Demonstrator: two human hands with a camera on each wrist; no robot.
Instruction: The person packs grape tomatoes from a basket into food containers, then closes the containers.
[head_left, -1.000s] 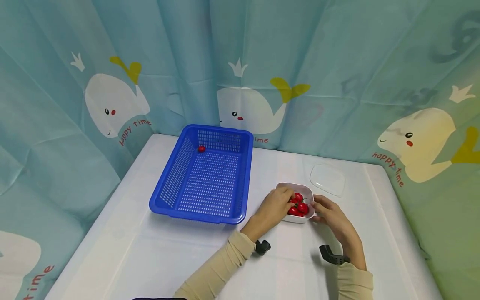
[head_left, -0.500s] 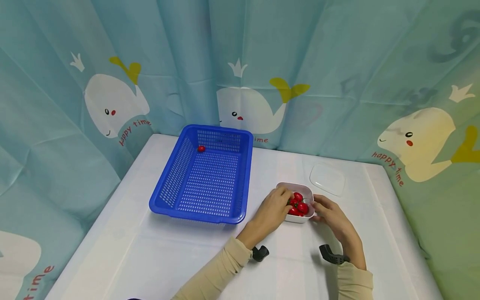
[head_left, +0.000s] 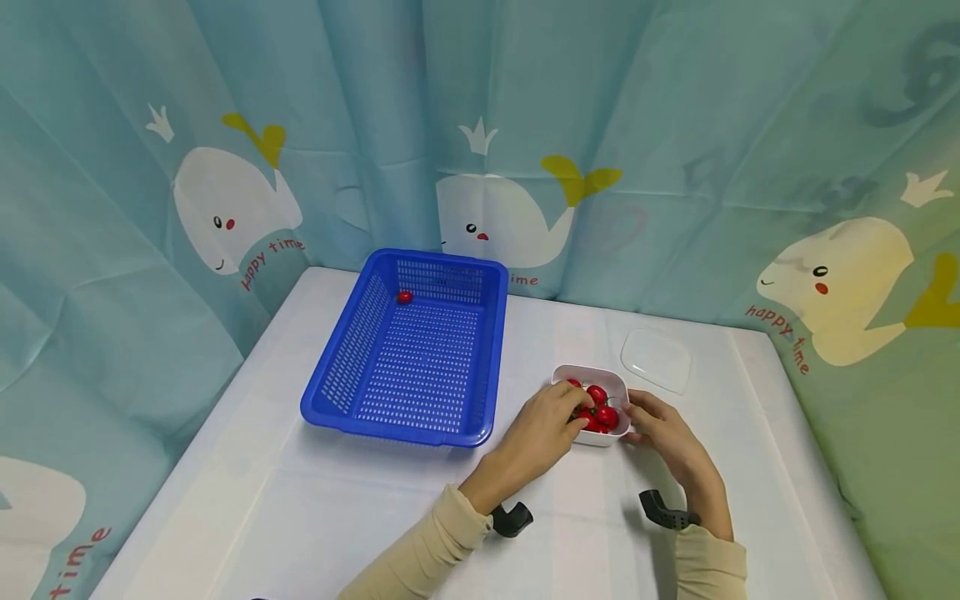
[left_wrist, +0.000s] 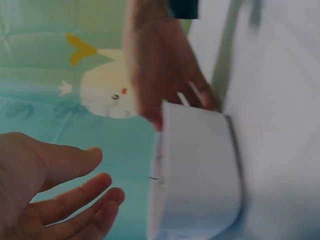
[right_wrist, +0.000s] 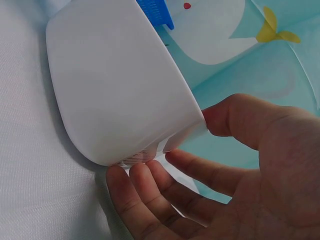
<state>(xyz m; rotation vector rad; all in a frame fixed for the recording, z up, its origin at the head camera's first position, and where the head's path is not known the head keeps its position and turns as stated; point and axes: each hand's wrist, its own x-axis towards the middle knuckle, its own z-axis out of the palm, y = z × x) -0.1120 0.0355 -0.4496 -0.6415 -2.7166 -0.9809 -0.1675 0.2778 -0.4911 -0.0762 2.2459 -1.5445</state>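
A small white box stands on the table with several red cherry tomatoes in it, some showing green stems. Over its left side hovers my left hand, fingertips close above the tomatoes. The left wrist view shows that hand with thumb and fingers apart and nothing between them, beside the box wall. My right hand holds the box's right edge. In the right wrist view its thumb is at the rim and the fingers touch the side wall.
Left of the box stands a large blue plastic basket, with one cherry tomato in its far left corner. A clear lid lies on the white-covered table behind the right hand. A whale-print curtain surrounds the table.
My left hand has drawn slightly back toward me and to the left, uncovering more tomatoes at the box's far left. The right hand and the box stay put.
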